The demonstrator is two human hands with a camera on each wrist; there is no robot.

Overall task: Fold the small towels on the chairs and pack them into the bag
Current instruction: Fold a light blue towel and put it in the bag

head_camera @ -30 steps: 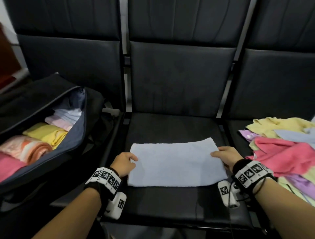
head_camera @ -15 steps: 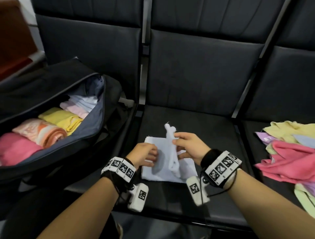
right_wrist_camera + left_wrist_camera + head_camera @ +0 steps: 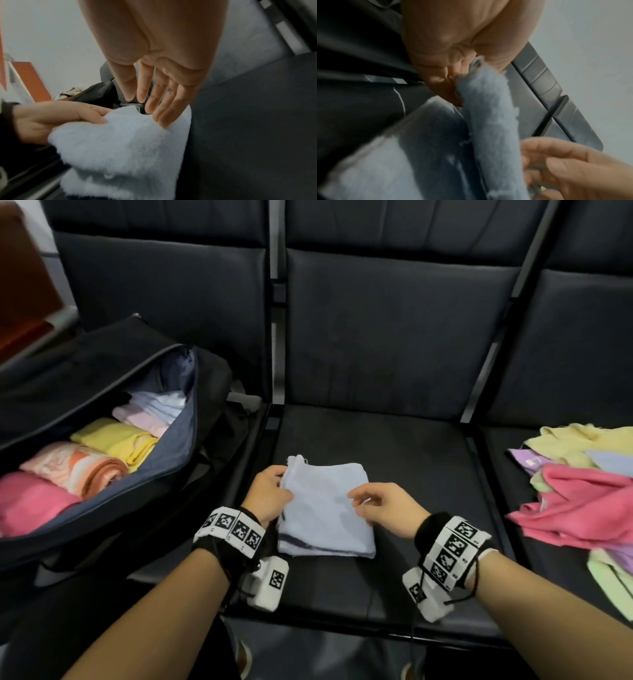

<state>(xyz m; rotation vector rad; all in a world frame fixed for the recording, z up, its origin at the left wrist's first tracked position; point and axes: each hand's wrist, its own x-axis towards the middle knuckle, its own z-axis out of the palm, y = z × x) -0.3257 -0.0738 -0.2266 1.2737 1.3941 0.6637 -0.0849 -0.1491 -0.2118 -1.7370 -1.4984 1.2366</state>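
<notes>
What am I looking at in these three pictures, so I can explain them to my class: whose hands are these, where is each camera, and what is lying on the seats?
There is no machine here: a person works with bare hands and wears three cameras. The wide picture comes from a camera on the head, looking down. The two close-ups come from cameras strapped to the wrists, looking along the fingers.

On the middle chair seat lies a light blue towel, folded into a small rectangle. The left hand pinches its left edge; the left wrist view shows the cloth caught between thumb and fingers. The right hand is over the towel with straight, relaxed fingers at the cloth, gripping nothing.

On the left stands an open dark bag holding folded towels. On the right seat lies a heap of unfolded towels.
</notes>
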